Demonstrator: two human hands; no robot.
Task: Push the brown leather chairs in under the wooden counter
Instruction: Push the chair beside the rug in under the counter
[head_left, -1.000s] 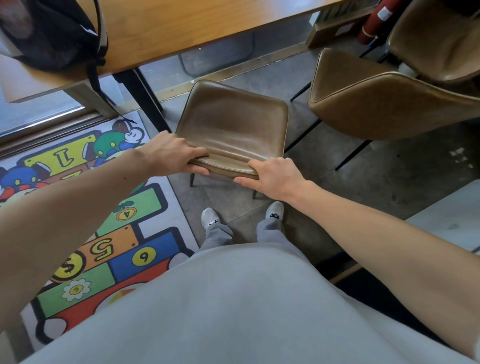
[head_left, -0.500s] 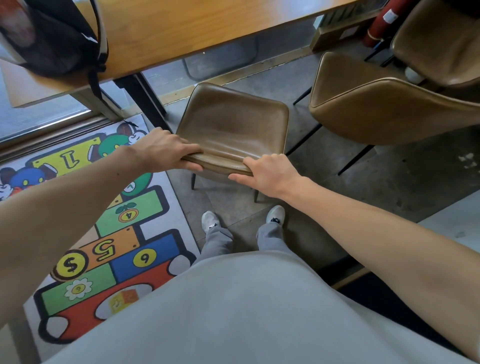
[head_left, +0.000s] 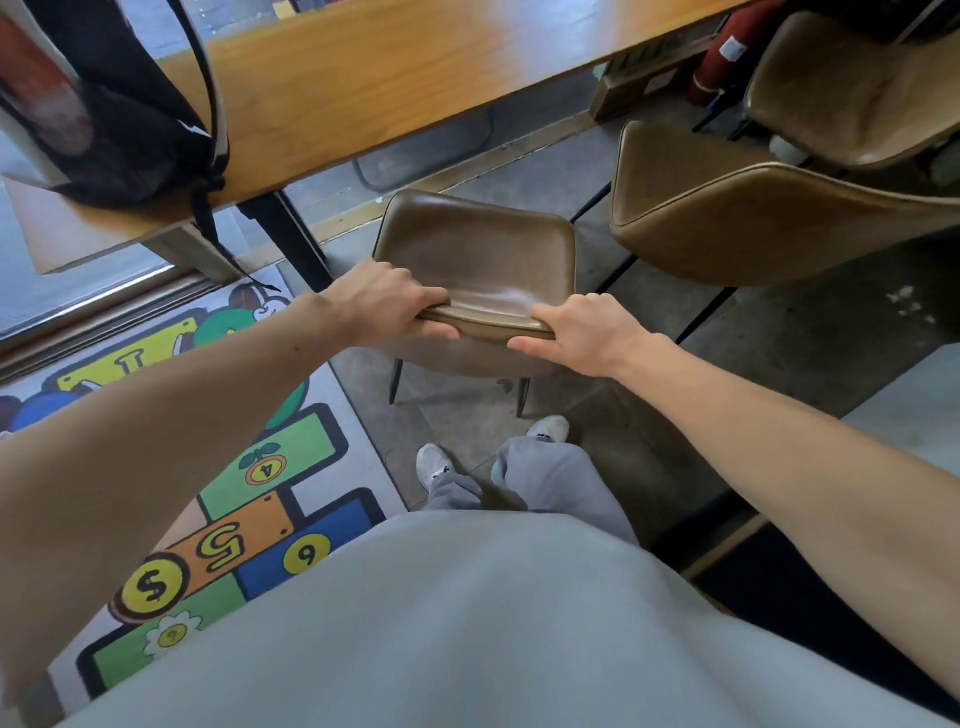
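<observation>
A brown leather chair (head_left: 478, 249) stands in front of me, its seat just short of the wooden counter (head_left: 395, 67). My left hand (head_left: 382, 301) grips the left end of its backrest top. My right hand (head_left: 584, 332) grips the right end. A second brown leather chair (head_left: 753, 218) stands to the right, away from the counter. A third one (head_left: 852, 88) sits at the far upper right.
A black backpack (head_left: 104, 104) lies on the counter's left end, a strap hanging over the edge. A black counter leg (head_left: 285, 234) stands left of the chair. A colourful number mat (head_left: 218, 467) covers the floor at left. A red extinguisher (head_left: 722, 57) stands at the back right.
The chair in my hands has slid forward toward the counter, and my hands went with it. My feet have stepped forward a little.
</observation>
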